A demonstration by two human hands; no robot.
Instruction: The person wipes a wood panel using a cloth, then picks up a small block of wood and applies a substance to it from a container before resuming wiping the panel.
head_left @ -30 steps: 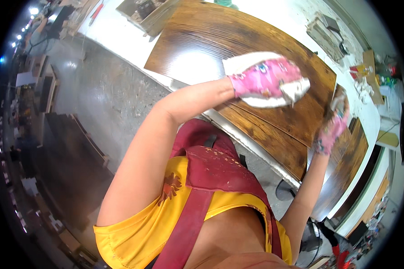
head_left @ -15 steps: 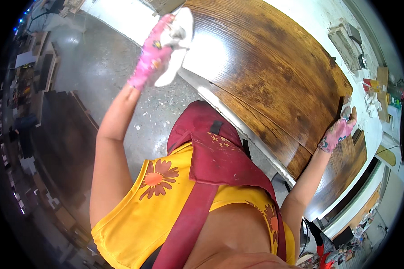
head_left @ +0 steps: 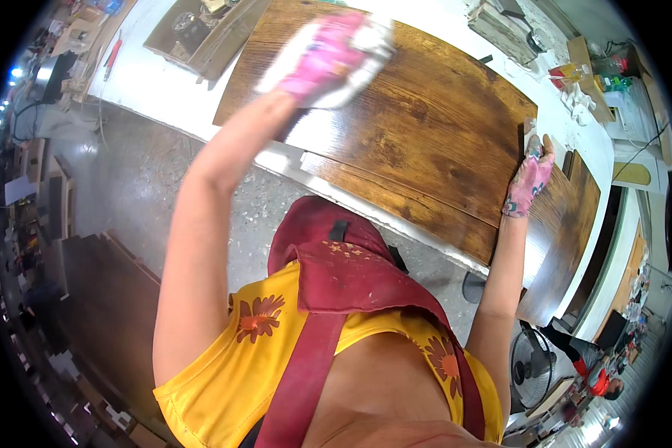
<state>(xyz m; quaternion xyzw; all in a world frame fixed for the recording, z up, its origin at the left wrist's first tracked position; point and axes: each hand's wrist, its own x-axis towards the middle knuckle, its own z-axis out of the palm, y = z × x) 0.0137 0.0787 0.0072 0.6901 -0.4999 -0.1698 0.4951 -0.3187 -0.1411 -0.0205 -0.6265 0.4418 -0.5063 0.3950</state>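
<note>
Our left hand (head_left: 327, 56), in a pink patterned glove, has its fingers closed down over a white cloth (head_left: 366, 52) and presses it flat against the far left part of the dark stained wooden panel (head_left: 425, 127); both hand and cloth are motion-blurred, so we cannot tell the finer finger positions. Our right hand (head_left: 529, 181), in a matching glove, rests on the panel's right end, fingers extended and lightly spread along the edge, gripping nothing we can see. The panel lies flat on a white workbench (head_left: 157, 82) and shows a glossy, wet-looking sheen under the cloth. A second stained panel (head_left: 567, 231) lies just beside its right end. Bottles and clutter (head_left: 575, 75) stand at the bench's far right corner. A floor fan (head_left: 534, 366) stands on the concrete floor below our right elbow.
</note>
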